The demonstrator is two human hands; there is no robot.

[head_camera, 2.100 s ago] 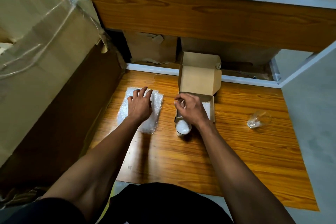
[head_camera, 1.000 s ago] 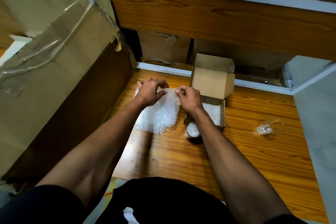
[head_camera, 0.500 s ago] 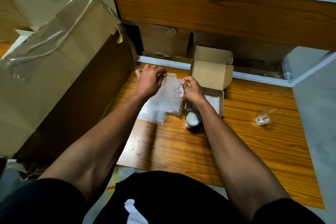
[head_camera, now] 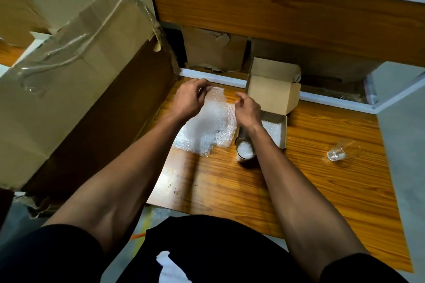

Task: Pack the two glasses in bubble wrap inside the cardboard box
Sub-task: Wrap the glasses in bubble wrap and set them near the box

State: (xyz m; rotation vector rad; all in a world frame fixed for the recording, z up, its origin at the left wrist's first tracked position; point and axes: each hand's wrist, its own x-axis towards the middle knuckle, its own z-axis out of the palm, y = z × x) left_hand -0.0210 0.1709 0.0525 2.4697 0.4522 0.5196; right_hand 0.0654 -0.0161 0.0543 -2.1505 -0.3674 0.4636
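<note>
Head view, step: preparing a bubble wrap sheet (head_camera: 207,122) for the second glass, likely.
Left hand (head_camera: 187,99): fingers pinched on the sheet's far edge, lifting it.
Right hand (head_camera: 247,111): fingers curled at the sheet's right edge; contact unclear.
Next move: seemingly fetch the bare glass (head_camera: 342,153), lying well to the right on the table (head_camera: 322,190).
Cardboard box (head_camera: 272,108): lid open, bubble wrap lining inside.
Wrapped glass (head_camera: 245,151): upright, touching the box's near corner, not yet inside.

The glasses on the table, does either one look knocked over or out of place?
Yes. The empty glass at the right lies on its side on the table, apart from everything else. The other glass stands upright by the cardboard box, stuffed with bubble wrap. Nothing looks broken or spilled.
</note>
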